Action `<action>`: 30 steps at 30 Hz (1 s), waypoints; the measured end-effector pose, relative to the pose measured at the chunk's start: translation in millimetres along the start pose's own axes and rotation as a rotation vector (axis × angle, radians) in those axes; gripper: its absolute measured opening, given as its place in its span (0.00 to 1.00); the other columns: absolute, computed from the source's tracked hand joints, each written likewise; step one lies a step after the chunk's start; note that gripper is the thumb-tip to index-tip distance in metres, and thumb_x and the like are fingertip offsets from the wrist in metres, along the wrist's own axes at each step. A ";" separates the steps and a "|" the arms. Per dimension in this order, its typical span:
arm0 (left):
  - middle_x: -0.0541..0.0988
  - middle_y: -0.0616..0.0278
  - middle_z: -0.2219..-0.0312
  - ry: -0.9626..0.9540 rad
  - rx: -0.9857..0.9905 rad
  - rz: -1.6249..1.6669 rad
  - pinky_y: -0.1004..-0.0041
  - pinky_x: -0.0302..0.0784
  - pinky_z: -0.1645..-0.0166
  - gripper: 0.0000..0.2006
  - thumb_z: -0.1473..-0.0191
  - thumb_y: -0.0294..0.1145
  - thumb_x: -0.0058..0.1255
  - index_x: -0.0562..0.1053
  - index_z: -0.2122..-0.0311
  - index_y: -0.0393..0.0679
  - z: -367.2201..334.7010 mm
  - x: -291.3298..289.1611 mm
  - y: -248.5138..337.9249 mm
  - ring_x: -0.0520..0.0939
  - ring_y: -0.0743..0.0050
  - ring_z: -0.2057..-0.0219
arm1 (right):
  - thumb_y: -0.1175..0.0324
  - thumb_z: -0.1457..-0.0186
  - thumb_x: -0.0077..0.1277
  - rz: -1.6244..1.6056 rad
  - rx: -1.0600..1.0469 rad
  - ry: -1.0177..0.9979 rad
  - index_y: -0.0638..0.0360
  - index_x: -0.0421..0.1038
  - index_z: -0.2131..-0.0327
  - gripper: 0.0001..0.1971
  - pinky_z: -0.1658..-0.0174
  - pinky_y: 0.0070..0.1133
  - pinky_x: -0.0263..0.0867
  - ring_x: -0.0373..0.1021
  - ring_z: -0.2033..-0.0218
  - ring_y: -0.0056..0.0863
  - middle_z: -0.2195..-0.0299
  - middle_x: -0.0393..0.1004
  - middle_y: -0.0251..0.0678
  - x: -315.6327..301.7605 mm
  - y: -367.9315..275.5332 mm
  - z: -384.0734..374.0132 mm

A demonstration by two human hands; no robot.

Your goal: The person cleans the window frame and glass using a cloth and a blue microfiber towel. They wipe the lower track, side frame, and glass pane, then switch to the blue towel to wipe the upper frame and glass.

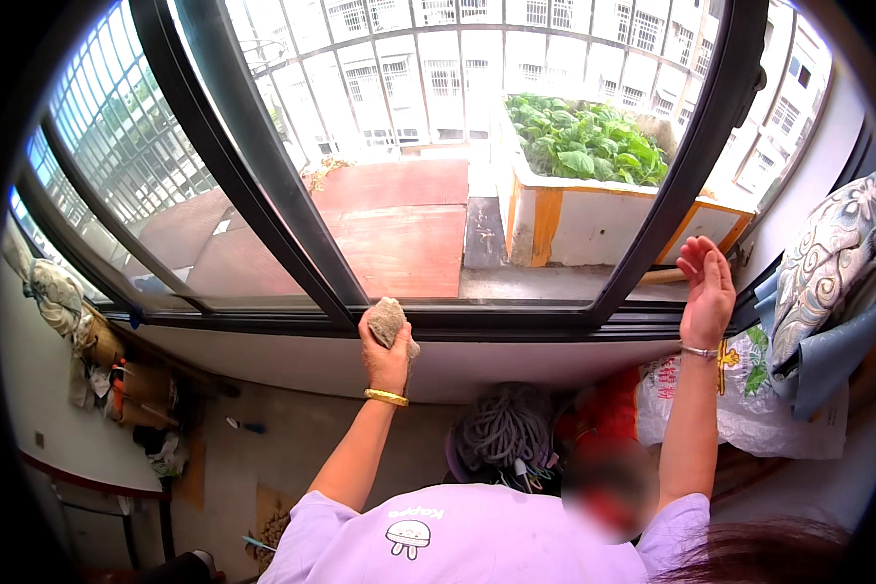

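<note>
My left hand (383, 358), with a gold bangle at the wrist, is closed around a wadded grey-beige cleaning cloth (386, 322). It is at the lower window rail (496, 319), by the foot of a dark sliding window frame (238, 175). Whether the cloth touches the frame I cannot tell. My right hand (708, 292) is raised near the right-hand frame, its fingers stretched upward and nothing in them. A thin silver bracelet circles that wrist.
Beyond the window stand a white foam planter (594, 229) of leafy green plants and reddish boards (394, 229), inside metal bars. Below the sill are a grey mop head (506, 425) and a white plastic bag (749, 414). A patterned curtain (827, 263) hangs at right.
</note>
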State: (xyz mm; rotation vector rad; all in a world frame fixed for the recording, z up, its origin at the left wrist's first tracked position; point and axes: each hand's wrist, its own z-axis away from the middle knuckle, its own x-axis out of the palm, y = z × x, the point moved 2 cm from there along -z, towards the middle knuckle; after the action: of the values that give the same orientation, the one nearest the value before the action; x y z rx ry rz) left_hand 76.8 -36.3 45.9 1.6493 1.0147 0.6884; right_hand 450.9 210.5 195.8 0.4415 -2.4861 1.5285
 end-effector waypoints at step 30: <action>0.72 0.33 0.60 -0.574 0.221 -1.782 0.70 0.81 0.71 0.13 0.47 0.32 0.47 0.71 0.59 0.36 27.3 111.7 -16.9 0.83 0.60 0.72 | 0.35 0.40 0.27 -0.617 0.328 -1.682 0.63 0.50 0.37 0.42 0.39 0.37 0.54 0.55 0.38 0.44 0.40 0.58 0.52 219.1 16.8 -135.0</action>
State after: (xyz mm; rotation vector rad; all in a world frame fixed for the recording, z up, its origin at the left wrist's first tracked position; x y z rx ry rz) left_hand 148.1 50.8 16.8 0.4713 1.5864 -1.0276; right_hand 240.4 304.9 311.0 3.1709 -2.1150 1.3560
